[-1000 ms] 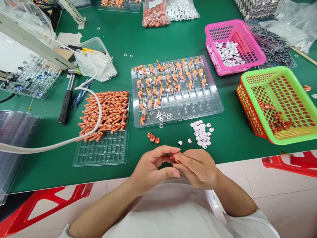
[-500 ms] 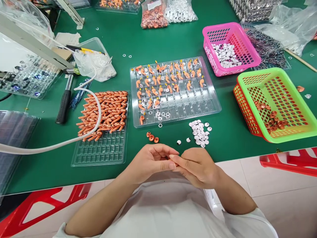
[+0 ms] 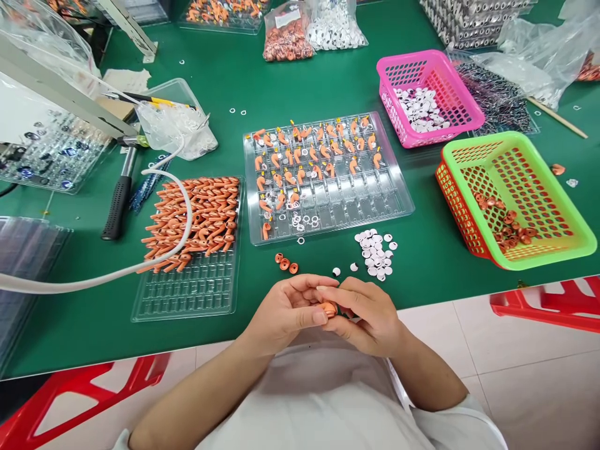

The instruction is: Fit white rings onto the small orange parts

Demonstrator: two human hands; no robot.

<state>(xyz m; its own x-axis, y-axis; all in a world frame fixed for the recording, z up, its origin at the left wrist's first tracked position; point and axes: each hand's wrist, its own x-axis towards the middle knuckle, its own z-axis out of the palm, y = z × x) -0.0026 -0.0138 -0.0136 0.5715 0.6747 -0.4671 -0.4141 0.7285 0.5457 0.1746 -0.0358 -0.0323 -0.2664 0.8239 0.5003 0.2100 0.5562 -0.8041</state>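
My left hand [image 3: 285, 309] and my right hand [image 3: 368, 315] meet at the near edge of the green table [image 3: 422, 262], fingertips pinched together on a small copper-coloured cap [image 3: 329, 309]. Just beyond them lie three loose copper caps [image 3: 285, 264] and a little heap of white discs [image 3: 375, 253]. Farther out sits a clear compartment tray [image 3: 365, 200] partly filled with orange hook-shaped parts and white rings.
A second clear tray [image 3: 197, 294] at the left holds a pile of orange parts under a white hose [image 3: 94, 278]. A hammer [image 3: 119, 194] lies beside it. At the right stand a green basket [image 3: 553, 250] with copper caps and a pink basket [image 3: 464, 119] with white discs. Bags line the back.
Both hands stayed together at the table edge. The copper cap, hidden by the fingers half a second ago, shows again between the fingertips. The view has tilted slightly downward.
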